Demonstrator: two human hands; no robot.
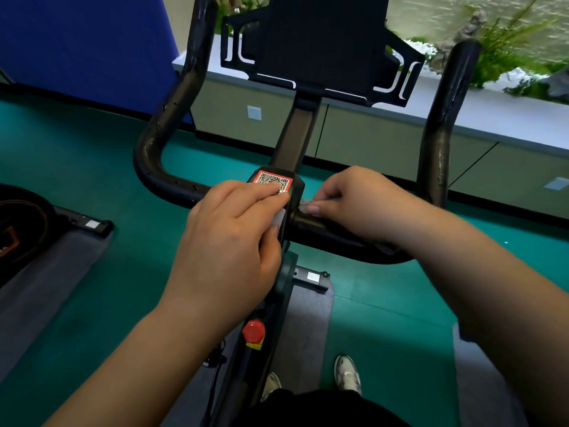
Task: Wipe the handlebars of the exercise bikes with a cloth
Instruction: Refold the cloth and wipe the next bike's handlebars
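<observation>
We note the right hand pinching the cloth on the handlebar just right of the centre block; the left hand rests open-fingered on that block. We advise firm pressure, wiping rightward.

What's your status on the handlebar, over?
Left hand flat on centre clamp. Right hand pinches cloth on handlebar beside clamp. No obstruction seen.

A QR code sticker with a red border sits on top of the black clamp block at the middle of the handlebars; fingertips of the left hand cover its near corner. Orange markings on the neighbouring machine and a small white label on the bike's base cannot be read.
</observation>
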